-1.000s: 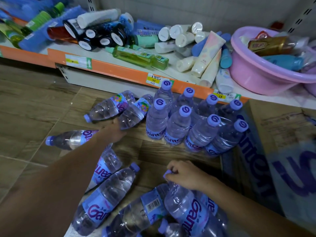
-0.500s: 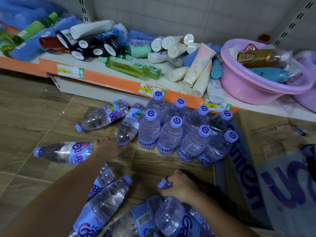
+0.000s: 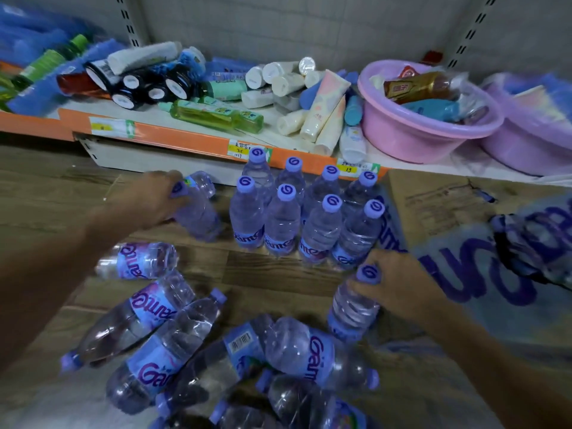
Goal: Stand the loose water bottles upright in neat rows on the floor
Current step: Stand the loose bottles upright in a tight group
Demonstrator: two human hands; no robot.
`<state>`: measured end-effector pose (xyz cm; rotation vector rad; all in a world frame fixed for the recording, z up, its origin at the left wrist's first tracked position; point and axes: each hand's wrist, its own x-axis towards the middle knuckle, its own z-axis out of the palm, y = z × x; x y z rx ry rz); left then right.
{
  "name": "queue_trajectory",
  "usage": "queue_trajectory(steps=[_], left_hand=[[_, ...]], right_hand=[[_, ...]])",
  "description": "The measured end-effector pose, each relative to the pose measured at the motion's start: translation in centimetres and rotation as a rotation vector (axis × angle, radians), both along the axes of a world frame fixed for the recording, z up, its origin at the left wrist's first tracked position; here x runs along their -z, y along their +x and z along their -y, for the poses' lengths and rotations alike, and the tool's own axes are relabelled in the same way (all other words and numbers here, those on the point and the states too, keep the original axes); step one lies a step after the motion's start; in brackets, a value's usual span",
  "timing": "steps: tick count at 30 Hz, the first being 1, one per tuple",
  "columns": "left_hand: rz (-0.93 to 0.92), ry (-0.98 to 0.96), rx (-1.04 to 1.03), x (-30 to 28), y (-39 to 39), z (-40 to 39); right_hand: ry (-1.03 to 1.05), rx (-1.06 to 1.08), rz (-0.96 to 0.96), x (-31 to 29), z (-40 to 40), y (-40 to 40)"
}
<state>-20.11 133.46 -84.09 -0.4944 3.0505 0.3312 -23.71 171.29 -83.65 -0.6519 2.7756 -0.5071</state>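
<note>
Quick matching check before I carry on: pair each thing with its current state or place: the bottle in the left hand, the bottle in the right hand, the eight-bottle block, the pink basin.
Things:
1. Bottle in left hand
2. Bottle in right hand
3. Eight-bottle block
4. Pink basin

States:
A. On the shelf, holding products
B. Standing in two rows on the floor
C. Tilted, left of the block
D. Near upright, in front of the block's right end

Pairs: 1-C, 2-D, 3-B, 4-A

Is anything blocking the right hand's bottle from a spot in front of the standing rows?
Nothing visible: the floor between the right hand's bottle and the upright bottles is bare.
</note>
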Motion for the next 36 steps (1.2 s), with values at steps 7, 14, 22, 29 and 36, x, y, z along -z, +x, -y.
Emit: queue_trajectory(steps=[7, 14, 22, 29, 36], left_hand=[[0.18, -0.28, 0.395, -2.9, 3.0, -6.2], [0.04, -0.008, 0.548, -4.4, 1.0, -11.2], [0.068, -0.022, 0.653, -1.2, -3.4, -17.9], [0.079, -0.058, 0.655, -0.8, -4.4, -19.9], [0.046, 0.002, 0.623, -0.1, -3.9, -20.9]], right_hand=[[0.051, 0.005, -0.224, -1.1, -0.6, -1.1], [0.178, -0.057, -0.26, -1.7, -1.1, -2.8], [0.271, -0.089, -0.348, -0.7, -0.7, -3.2], [0.372, -0.154, -0.405, -0.5, -0.7, -3.3], [0.206, -0.055, -0.36, -0.6, -1.0, -3.4]])
